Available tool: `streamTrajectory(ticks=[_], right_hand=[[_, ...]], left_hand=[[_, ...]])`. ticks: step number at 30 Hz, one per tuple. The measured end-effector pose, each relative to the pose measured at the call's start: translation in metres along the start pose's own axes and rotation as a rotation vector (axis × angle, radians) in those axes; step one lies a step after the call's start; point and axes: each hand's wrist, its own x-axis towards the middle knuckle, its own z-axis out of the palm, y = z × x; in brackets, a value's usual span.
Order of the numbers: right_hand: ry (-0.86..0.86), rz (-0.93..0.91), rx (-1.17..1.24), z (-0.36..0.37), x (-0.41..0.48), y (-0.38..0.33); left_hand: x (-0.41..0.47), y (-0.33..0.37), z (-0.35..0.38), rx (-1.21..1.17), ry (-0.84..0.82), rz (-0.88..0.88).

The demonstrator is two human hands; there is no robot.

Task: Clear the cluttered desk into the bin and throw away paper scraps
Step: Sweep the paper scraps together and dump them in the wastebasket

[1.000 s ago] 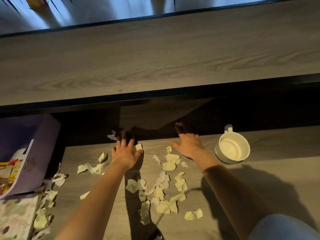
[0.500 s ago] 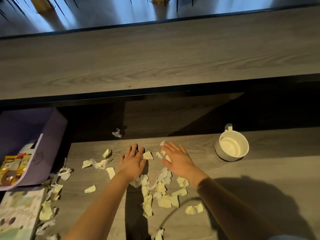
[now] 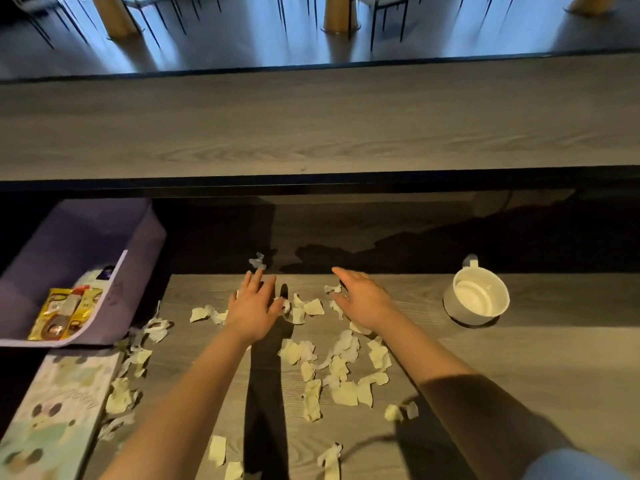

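Left hand (image 3: 254,308) among scraps (image 3: 346,393), bin (image 3: 142,268) holds likely wrappers (image 3: 60,315)

Grey wood-grain desk (image 3: 519,358). Pale torn paper scraps (image 3: 343,368) lie scattered across its middle from far edge to near edge, with more along the left edge. A white mug (image 3: 479,299) stands upright toward the far right.

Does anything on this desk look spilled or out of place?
Torn paper scraps lie scattered over the desk, some along its left edge near the purple bin, and one scrap lies apart in the shadow behind the back edge.
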Motion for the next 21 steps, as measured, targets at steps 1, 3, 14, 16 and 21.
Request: streamTrajectory(ticks=[1,3,14,16,21], right_hand=[[-0.004,-0.010,0.002,0.001,0.005,-0.007],[-0.019,-0.033,-0.009,0.003,0.016,-0.022],[-0.066,-0.109,-0.173,0.042,0.084,-0.103],[-0.097,-0.093,-0.193,0.047,0.099,-0.115],[-0.226,-0.039,-0.120,0.058,0.134,-0.138]], left_hand=[[0.000,-0.007,-0.004,-0.005,0.006,-0.014],[-0.001,-0.024,-0.012,-0.025,0.006,-0.044],[0.001,-0.118,-0.019,-0.091,0.003,-0.157],[0.004,-0.127,-0.015,-0.085,-0.007,-0.157],[0.014,-0.139,-0.009,-0.104,-0.049,-0.119]])
